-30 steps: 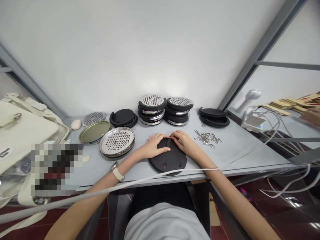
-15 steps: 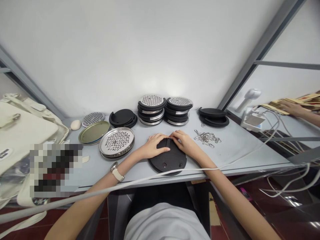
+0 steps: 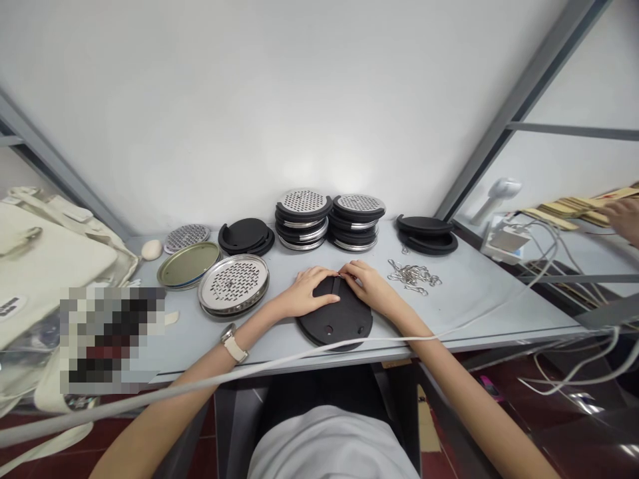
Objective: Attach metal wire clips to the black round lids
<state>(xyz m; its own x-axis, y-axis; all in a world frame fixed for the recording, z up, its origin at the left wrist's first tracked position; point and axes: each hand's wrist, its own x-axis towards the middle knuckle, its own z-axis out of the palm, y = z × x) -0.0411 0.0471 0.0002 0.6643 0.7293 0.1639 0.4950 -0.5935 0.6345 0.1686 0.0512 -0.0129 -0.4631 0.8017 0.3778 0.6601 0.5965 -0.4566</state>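
A black round plate (image 3: 337, 316) lies near the table's front edge, with a small hole and a knob on its near side. My left hand (image 3: 312, 293) steadies this plate, its thumb across the top and its fingertips at the far rim. At that same rim my right hand (image 3: 364, 279) is closed in a pinch. Something small and shiny shows between the fingertips, mostly hidden. Just right of this hand lies a loose pile of metal clips (image 3: 413, 275).
Two stacks of perforated metal discs with black rings (image 3: 303, 216) stand at the wall. More black plates (image 3: 427, 234), a grater-like disc (image 3: 233, 281) and an olive lid (image 3: 188, 264) lie around. A white cable (image 3: 279, 362) crosses in front. A co-worker's hand (image 3: 624, 219) is at far right.
Both my hands and the black plate look unchanged. On the far right, the co-worker's hand has moved further right, off the flat yellowish pieces.
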